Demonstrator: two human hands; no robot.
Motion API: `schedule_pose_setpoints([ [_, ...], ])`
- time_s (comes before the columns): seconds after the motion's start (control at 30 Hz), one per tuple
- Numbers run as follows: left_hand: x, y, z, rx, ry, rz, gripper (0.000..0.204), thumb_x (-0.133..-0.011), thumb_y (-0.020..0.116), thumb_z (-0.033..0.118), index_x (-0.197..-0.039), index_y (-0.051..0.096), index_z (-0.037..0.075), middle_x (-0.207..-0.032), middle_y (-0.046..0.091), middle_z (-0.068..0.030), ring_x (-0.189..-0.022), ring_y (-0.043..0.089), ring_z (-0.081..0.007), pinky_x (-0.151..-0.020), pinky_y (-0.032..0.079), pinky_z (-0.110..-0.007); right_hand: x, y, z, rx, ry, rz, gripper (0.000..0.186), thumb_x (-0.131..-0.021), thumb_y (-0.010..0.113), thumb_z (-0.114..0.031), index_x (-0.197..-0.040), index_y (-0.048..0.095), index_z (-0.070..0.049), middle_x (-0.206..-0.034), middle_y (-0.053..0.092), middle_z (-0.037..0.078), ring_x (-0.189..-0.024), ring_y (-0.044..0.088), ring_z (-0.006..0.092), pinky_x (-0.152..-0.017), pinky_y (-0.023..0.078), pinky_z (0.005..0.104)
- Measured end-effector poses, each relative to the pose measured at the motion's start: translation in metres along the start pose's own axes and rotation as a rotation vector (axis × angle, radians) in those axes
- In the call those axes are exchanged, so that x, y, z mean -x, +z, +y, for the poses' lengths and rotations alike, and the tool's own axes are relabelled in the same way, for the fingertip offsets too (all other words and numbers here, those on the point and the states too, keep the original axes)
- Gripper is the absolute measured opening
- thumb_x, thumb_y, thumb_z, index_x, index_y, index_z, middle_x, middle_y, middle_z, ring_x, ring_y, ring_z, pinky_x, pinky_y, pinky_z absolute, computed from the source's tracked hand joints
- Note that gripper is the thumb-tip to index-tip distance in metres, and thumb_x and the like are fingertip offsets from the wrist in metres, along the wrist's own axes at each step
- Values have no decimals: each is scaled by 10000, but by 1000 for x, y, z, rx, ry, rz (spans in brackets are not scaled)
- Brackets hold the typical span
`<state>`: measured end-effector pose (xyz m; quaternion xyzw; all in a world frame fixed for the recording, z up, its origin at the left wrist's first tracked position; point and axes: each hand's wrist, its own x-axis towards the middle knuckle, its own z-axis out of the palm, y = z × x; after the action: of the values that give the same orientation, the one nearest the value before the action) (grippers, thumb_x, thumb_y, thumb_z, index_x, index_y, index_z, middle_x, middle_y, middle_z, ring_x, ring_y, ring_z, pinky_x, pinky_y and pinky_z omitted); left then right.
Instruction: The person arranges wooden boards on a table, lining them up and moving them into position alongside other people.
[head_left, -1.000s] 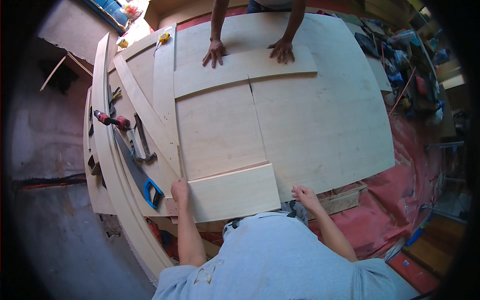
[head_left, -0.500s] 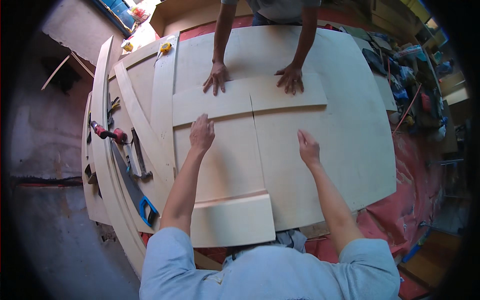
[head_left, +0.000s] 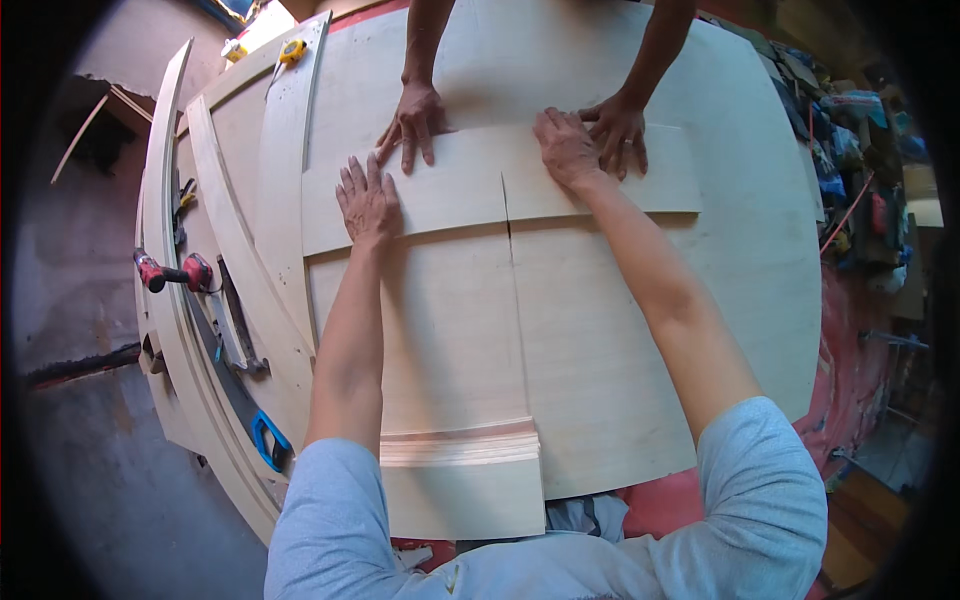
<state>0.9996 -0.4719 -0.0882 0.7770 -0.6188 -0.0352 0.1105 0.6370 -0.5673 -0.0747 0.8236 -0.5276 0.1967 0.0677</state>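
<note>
A pale, thin wooden board lies crosswise on a large plywood sheet. A narrow dark line runs inward from the board's near edge, and I cannot tell whether it is a gap between two pieces. My left hand rests on its left part, fingers spread and flat. Farther right, my right hand lies at the far edge with its fingers close together. A co-worker's hands press there too: one is beyond my left hand, the other beside my right. Close to my body lies a stack of similar boards.
To the left lie long wooden strips, a red cordless drill, a hammer and a blue-handled handsaw. A yellow tape measure sits at the far left. Red sheeting and piled clutter are at the right.
Both my hands have come down onto the board, the right one moving far and left to beside the co-worker's hand. The view has shifted nearer, and the stack's layered edges now show.
</note>
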Motion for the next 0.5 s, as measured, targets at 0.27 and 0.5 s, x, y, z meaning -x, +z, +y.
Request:
schedule_pose_setpoints([
  [0.27, 6, 3, 1, -58, 8, 25, 670, -1104, 298, 478, -1682, 268, 140, -1755, 186, -168, -1626, 124, -374, -1316, 48, -498, 15, 16, -3, -19, -28, 167, 177, -1015, 598, -207, -1100, 663, -66, -1118, 700, 106, -1127, 665, 316, -1074, 489, 480],
  [0.5, 19, -2, 2, -46, -4, 6, 676, -1100, 290, 473, -1683, 259, 132, -1759, 175, -163, -1630, 115, -365, -1316, 41, -496, 25, 12, -6, -29, 9, 168, 200, -1021, 611, -227, -1117, 684, -68, -1132, 715, 96, -1130, 677, 291, -1086, 488, 475],
])
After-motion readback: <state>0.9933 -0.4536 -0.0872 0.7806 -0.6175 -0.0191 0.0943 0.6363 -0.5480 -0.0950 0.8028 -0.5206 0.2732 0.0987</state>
